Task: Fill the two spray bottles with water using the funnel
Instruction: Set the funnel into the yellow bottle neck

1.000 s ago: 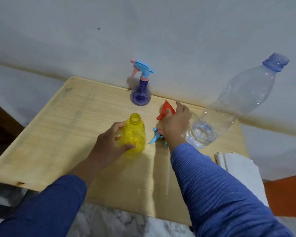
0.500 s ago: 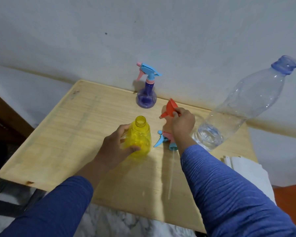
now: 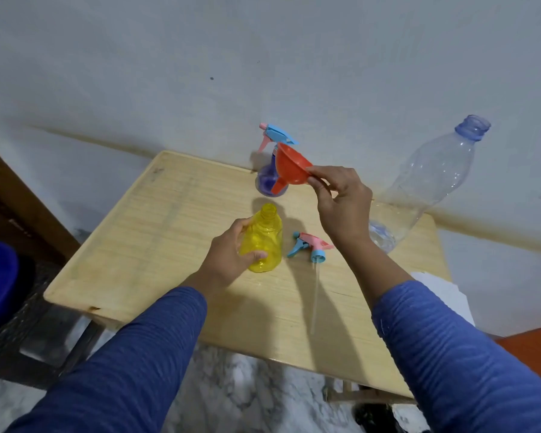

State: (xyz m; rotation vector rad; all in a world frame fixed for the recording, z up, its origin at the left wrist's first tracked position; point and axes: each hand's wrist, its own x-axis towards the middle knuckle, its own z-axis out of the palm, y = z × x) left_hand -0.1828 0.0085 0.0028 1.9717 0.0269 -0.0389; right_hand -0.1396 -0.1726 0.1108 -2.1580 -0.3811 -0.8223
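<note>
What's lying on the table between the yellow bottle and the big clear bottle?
The detached spray head, with its dip tube, lies between the yellow bottle and clear bottle, seen in the head view.

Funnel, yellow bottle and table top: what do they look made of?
The funnel, pinched by the right hand, looks like opaque orange-red moulded plastic with a smooth, slightly glossy skin. The yellow bottle, held by the left hand, seems translucent tinted plastic: light passes through. The table top looks like pale wood or laminate, showing straight grain.
</note>
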